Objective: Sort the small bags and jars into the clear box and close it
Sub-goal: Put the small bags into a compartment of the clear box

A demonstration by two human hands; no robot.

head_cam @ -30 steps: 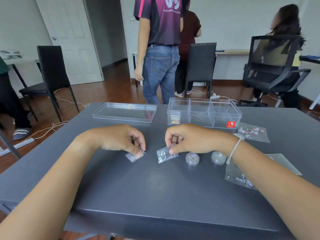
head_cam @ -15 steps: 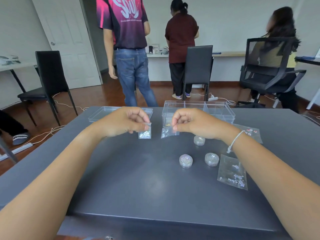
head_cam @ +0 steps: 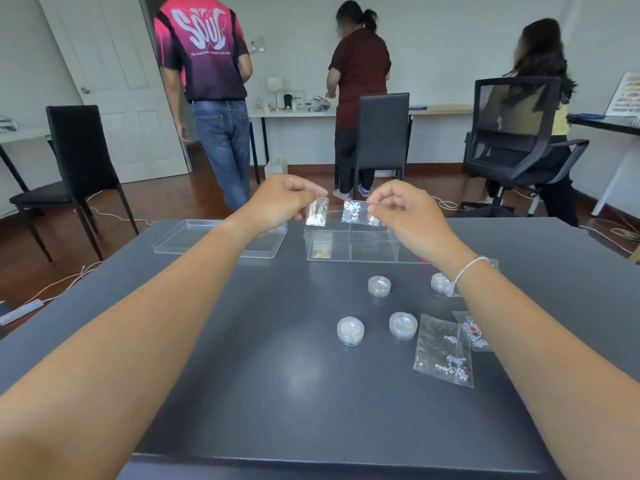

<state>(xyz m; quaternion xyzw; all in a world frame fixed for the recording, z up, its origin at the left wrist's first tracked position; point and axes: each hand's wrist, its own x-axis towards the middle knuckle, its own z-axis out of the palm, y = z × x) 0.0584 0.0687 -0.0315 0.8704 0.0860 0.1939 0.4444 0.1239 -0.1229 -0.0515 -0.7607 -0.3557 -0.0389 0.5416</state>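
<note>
My left hand [head_cam: 277, 202] pinches a small glittery bag [head_cam: 317, 212] and my right hand [head_cam: 401, 211] pinches a second small bag [head_cam: 358, 213]. Both bags hang just above the far rim of the clear compartment box [head_cam: 349, 249], which stands open on the dark table; one left compartment holds something gold. The box's clear lid [head_cam: 194, 237] lies flat to its left. Several small round jars sit on the table, such as one [head_cam: 350, 330], another [head_cam: 402, 325] and a third [head_cam: 379, 286]. A larger clear bag of beads [head_cam: 444, 349] lies at the right.
Another bead bag [head_cam: 474, 330] lies partly under my right forearm. Black chairs [head_cam: 79, 161] stand beyond the table's far edge. Three people are at the back of the room; one in a pink shirt [head_cam: 204, 50] walks toward the door.
Both hands have lifted their small bags off the table and carried them forward and up, from in front of the box to above it. The person in pink has walked left.
</note>
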